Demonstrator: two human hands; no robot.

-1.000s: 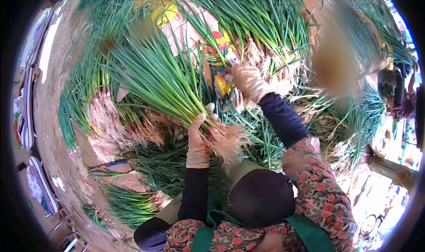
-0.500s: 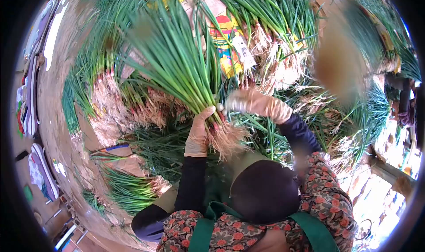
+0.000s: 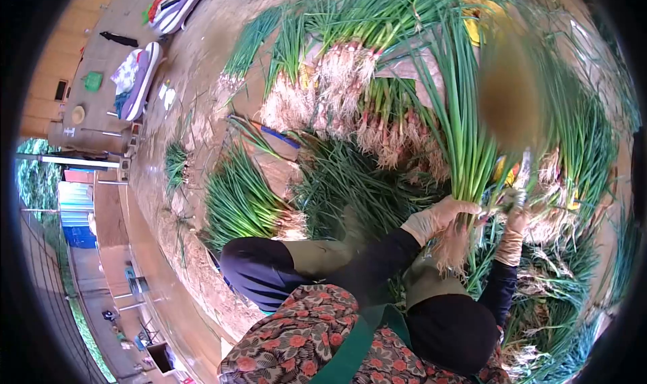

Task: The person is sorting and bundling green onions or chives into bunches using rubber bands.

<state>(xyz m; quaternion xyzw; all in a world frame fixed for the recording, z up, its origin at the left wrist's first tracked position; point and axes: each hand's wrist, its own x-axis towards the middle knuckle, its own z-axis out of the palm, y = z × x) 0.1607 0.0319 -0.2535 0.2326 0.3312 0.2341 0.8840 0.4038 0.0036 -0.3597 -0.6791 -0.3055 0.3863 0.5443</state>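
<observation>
Green onion bunch [image 3: 468,151] gripped in L hand [image 3: 445,215], R hand [image 3: 515,217] just beside.

Loose dark-green leafy stalks [image 3: 364,182] lie ahead of your legs. Left of them: fanned green-stalked onion bunch [image 3: 236,198]. Behind both: row of green onion bundles with pale stringy roots [image 3: 337,70]. Far left: long purple padded object with white edging [image 3: 146,80], white-and-purple cloth [image 3: 125,72] on it.

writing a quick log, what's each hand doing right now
Left hand: closed around a bunch of green onions.
Right hand: beside them, grip can't be told.
</observation>
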